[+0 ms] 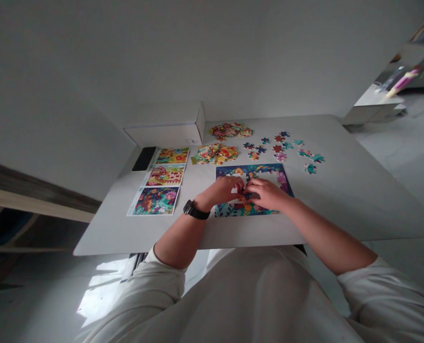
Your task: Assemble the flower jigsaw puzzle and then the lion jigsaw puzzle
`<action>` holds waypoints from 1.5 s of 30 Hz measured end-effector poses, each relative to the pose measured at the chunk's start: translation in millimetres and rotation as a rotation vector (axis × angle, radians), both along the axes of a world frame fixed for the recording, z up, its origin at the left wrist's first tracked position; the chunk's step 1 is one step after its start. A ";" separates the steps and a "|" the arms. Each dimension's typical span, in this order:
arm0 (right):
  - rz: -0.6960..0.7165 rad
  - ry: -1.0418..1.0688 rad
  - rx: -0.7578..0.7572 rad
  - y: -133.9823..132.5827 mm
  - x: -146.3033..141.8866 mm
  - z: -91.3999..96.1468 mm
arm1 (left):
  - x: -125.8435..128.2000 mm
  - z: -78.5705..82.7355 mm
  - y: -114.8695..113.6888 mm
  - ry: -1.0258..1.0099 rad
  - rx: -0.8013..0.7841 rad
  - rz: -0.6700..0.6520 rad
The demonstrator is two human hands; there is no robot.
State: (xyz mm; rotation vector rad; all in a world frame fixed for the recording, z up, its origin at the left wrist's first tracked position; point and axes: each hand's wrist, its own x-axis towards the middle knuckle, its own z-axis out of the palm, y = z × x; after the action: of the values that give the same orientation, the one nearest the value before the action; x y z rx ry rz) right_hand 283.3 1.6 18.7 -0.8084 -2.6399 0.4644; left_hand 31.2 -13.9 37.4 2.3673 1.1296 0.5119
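A partly assembled jigsaw puzzle (233, 210) with a dark blue, colourful picture lies before me, a pale gap in its middle. Over that gap my left hand (227, 187), with a black watch on its wrist, has its fingers closed in a pinch. My right hand (265, 193) meets it from the other side, fingers bent together. Between the fingertips is a small dark blue puzzle piece (248, 196), partly covered by the fingers. Both hands appear to grip it. Beyond the puzzle, several loose pieces (277, 149) are scattered at the right.
Two heaps of pieces, a nearer yellow-orange one (217, 153) and a farther one (229, 130), lie behind the puzzle. Three picture sheets (156, 200) line the left side, beside a black phone-like slab (144, 158). A white box (169, 134) stands against the wall.
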 end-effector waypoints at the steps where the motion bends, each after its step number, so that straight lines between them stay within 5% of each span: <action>1: -0.009 0.007 0.005 1.2 -0.1 -0.3 | 0.1 -0.9 0.6 0.000 0.021 0.011; 16: -0.141 -0.055 0.094 16.6 6.2 6.1 | -0.3 -18.6 7.2 0.109 0.171 0.065; 25: -0.529 -0.015 0.082 97.3 88.7 38.7 | -0.2 -16.3 6.1 0.074 0.138 0.085; 29: -0.675 -0.122 0.040 134.6 103.9 45.3 | -1.3 -14.3 6.0 0.053 0.123 0.106; 35: -0.597 -0.239 -0.067 164.5 65.5 45.3 | -4.1 -18.5 10.3 0.034 0.145 0.247; 45: -0.450 -0.392 -0.033 170.2 -22.9 27.1 | -6.4 -13.3 8.6 -0.022 0.214 0.334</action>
State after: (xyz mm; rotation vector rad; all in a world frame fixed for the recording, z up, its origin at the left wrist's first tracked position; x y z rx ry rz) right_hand 260.4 171.9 45.7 -1.5940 -2.6618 0.2455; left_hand 24.9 -5.4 24.1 2.3482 1.5396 0.8062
